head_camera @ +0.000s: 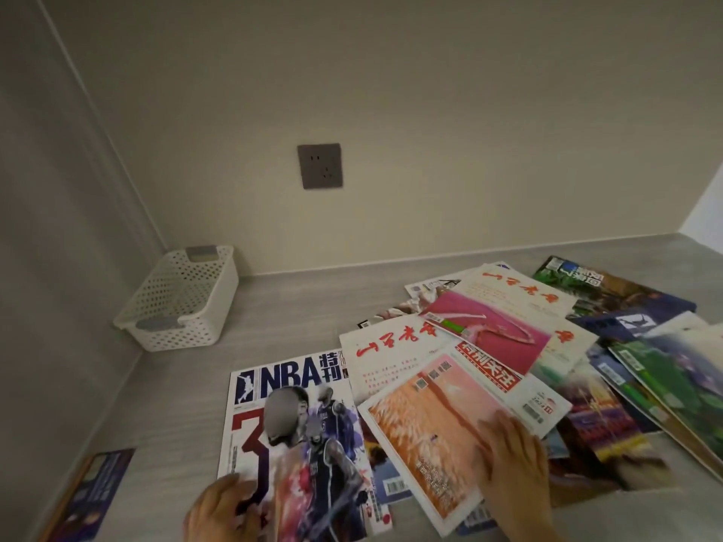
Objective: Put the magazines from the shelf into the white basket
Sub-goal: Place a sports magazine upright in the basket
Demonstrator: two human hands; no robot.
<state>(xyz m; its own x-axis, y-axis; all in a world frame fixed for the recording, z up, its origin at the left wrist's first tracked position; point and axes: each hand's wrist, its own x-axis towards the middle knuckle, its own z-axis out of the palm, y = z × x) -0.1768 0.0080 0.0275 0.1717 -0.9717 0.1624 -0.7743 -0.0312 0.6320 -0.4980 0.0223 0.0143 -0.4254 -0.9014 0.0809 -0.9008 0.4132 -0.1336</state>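
Observation:
A white perforated basket (184, 303) with grey handles stands in the far left corner of the grey shelf (281, 314), with nothing visible in it. Several magazines lie spread over the shelf's right half. Nearest me is an NBA magazine (297, 436); my left hand (219, 510) rests on its lower left corner, thumb on the cover. My right hand (516, 471) lies with straight fingers on an orange-covered magazine (430, 432) that overlaps the NBA one. White magazines with red lettering (387, 354) and a pink-covered one (497, 330) lie behind.
A dark wall socket (319, 166) sits on the back wall above the shelf. The left side wall runs close to the basket. A dark blue booklet (90, 494) lies at the shelf's near left edge. More magazines (665, 369) are piled at the far right.

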